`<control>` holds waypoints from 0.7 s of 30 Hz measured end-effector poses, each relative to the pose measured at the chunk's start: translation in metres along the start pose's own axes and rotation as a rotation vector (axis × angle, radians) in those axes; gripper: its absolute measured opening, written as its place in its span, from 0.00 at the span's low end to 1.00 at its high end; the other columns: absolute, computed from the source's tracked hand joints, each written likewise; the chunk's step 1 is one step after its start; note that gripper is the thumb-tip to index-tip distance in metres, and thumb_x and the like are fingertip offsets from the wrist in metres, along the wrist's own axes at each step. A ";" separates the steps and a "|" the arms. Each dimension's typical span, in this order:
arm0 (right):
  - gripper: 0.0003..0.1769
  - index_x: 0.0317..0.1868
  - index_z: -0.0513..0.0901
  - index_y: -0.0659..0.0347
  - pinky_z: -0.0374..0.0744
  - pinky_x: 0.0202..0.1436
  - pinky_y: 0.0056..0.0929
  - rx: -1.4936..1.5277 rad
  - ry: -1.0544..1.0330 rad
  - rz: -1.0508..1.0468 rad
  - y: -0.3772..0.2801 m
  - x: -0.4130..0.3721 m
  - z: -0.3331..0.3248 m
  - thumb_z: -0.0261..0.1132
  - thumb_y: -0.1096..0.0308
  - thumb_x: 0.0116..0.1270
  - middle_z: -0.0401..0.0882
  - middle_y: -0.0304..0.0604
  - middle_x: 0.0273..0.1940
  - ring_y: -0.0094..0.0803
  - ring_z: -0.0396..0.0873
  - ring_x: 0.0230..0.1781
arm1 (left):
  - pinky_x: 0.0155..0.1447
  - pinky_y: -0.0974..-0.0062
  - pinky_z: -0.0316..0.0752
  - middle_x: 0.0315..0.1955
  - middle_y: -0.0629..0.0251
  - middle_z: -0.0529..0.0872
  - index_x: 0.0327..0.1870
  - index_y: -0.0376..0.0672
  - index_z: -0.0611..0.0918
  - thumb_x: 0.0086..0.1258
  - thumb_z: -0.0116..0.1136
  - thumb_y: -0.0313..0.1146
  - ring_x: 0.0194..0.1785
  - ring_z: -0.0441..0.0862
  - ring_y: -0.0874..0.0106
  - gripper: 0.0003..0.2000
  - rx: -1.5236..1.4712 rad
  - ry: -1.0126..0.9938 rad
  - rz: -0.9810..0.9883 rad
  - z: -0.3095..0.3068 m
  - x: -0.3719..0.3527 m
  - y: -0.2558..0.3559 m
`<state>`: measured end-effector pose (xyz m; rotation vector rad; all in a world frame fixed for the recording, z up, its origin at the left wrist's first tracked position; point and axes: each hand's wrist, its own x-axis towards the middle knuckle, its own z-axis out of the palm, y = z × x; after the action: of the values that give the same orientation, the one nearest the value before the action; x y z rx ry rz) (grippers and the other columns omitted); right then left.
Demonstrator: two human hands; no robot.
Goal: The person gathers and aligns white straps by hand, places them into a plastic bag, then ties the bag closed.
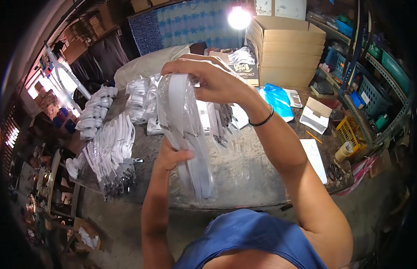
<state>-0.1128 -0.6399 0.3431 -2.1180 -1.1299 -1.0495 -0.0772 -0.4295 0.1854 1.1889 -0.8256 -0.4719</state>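
A bundle of long white strips in clear plastic (178, 107) hangs upright above the table, bent over at its top. My right hand (210, 78) is closed over the upper end, fingers curled round the fold. Lower down, my left hand (169, 156) grips the same bundle from its left side, the thumb across the front; its other fingers are mostly hidden behind the plastic. Just behind the bundle, more plastic-wrapped strips (224, 125) lie on the table. To the left is a fanned row of similar white packs (112, 145).
Rolled white bundles (97, 112) line the table's (248, 179) left side. Stacked cartons (287, 56) stand at the back, near a blue plastic packet (276, 101). On the right are a small open box (315, 115), a paper sheet (312, 157), a pencil (314, 136) and shelves with baskets (374, 96).
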 end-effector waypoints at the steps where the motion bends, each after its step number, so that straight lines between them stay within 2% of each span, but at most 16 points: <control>1: 0.24 0.53 0.79 0.60 0.78 0.45 0.31 0.002 0.002 0.015 -0.002 0.002 0.003 0.67 0.72 0.52 0.80 0.44 0.48 0.38 0.79 0.45 | 0.54 0.71 0.75 0.45 0.66 0.82 0.58 0.38 0.74 0.39 0.78 0.29 0.49 0.80 0.71 0.38 -0.052 -0.067 0.052 -0.004 -0.003 0.002; 5: 0.24 0.53 0.79 0.60 0.78 0.46 0.31 -0.001 0.013 0.013 -0.006 0.009 0.014 0.67 0.72 0.52 0.81 0.45 0.47 0.38 0.80 0.45 | 0.54 0.70 0.75 0.47 0.65 0.81 0.59 0.37 0.72 0.37 0.79 0.31 0.50 0.79 0.69 0.42 0.141 -0.037 0.101 0.010 -0.016 0.017; 7: 0.26 0.53 0.79 0.60 0.78 0.47 0.31 0.083 0.019 -0.016 -0.011 0.012 0.021 0.64 0.76 0.48 0.81 0.45 0.47 0.38 0.80 0.46 | 0.55 0.69 0.75 0.48 0.64 0.81 0.61 0.37 0.70 0.36 0.80 0.31 0.51 0.79 0.68 0.44 0.122 0.053 0.068 0.025 -0.016 0.022; 11: 0.29 0.53 0.79 0.61 0.78 0.47 0.32 0.121 0.001 0.009 -0.020 0.018 0.033 0.60 0.80 0.44 0.81 0.45 0.47 0.38 0.80 0.47 | 0.59 0.69 0.73 0.53 0.63 0.79 0.62 0.36 0.69 0.36 0.80 0.30 0.54 0.77 0.68 0.45 0.083 0.070 0.062 0.018 -0.011 0.001; 13: 0.31 0.53 0.79 0.61 0.77 0.48 0.32 0.215 -0.005 -0.017 -0.020 0.021 0.040 0.57 0.81 0.41 0.81 0.46 0.47 0.38 0.79 0.48 | 0.62 0.70 0.71 0.57 0.64 0.75 0.66 0.37 0.65 0.37 0.80 0.31 0.58 0.74 0.69 0.48 -0.035 0.158 0.216 0.021 -0.009 -0.010; 14: 0.30 0.52 0.79 0.62 0.77 0.49 0.31 0.215 -0.001 -0.025 -0.021 0.023 0.045 0.57 0.82 0.41 0.80 0.46 0.47 0.39 0.78 0.49 | 0.62 0.70 0.71 0.57 0.64 0.75 0.66 0.37 0.65 0.37 0.80 0.31 0.58 0.74 0.69 0.48 -0.036 0.155 0.218 0.010 -0.008 -0.022; 16: 0.30 0.52 0.79 0.62 0.76 0.49 0.31 0.231 0.004 -0.036 -0.023 0.024 0.054 0.57 0.82 0.41 0.80 0.46 0.47 0.39 0.78 0.49 | 0.63 0.70 0.70 0.58 0.67 0.73 0.70 0.40 0.59 0.37 0.82 0.33 0.60 0.71 0.71 0.54 0.012 0.067 0.111 -0.011 -0.008 -0.039; 17: 0.30 0.52 0.79 0.62 0.76 0.49 0.31 0.252 0.010 -0.046 -0.024 0.025 0.058 0.57 0.82 0.41 0.80 0.46 0.46 0.38 0.78 0.48 | 0.63 0.70 0.70 0.58 0.67 0.73 0.70 0.40 0.59 0.37 0.82 0.33 0.60 0.71 0.71 0.54 0.010 0.066 0.114 -0.014 -0.009 -0.043; 19: 0.30 0.52 0.79 0.62 0.76 0.49 0.31 0.297 -0.014 0.001 -0.026 0.027 0.064 0.57 0.81 0.42 0.80 0.45 0.46 0.39 0.78 0.47 | 0.61 0.71 0.71 0.53 0.69 0.73 0.70 0.41 0.60 0.36 0.83 0.33 0.57 0.72 0.72 0.55 -0.051 0.057 -0.021 -0.013 -0.011 -0.039; 21: 0.27 0.50 0.80 0.62 0.73 0.57 0.38 0.348 -0.020 0.020 -0.026 0.031 0.068 0.59 0.77 0.44 0.78 0.48 0.47 0.44 0.76 0.51 | 0.60 0.71 0.71 0.52 0.70 0.73 0.67 0.42 0.63 0.36 0.83 0.33 0.56 0.72 0.74 0.52 -0.115 0.033 0.015 -0.016 -0.005 -0.044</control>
<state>-0.0970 -0.5629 0.3323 -1.8630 -1.2004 -0.7588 -0.0636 -0.4303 0.1403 1.0805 -0.7689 -0.4800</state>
